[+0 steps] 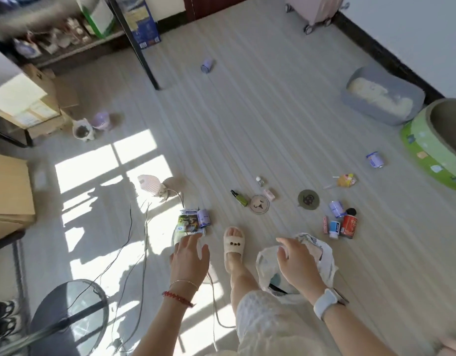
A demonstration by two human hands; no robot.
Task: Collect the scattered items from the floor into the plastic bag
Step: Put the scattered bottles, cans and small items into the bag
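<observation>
My left hand [189, 258] reaches down with fingers spread, its fingertips at the lower edge of a printed pouch [188, 222] that lies on the floor beside a small purple can [204, 218]. My right hand [297, 264] grips the rim of the white plastic bag [321, 258], which hangs open by my right leg. Scattered ahead are a green dropper bottle [240, 198], two round coasters [259, 204] [308, 199], a pink bar [269, 194], a red can [349, 226], further purple cans [336, 208] [375, 159] [207, 65], and a yellow toy [346, 180].
My slippered foot [233, 244] stands between the hands. Cables [144, 240] trail over the floor at left, near a small fan-shaped lamp [152, 186]. A fan base [67, 319] sits at lower left. A grey pet bed [383, 98] and green scratcher tub [437, 147] line the right wall.
</observation>
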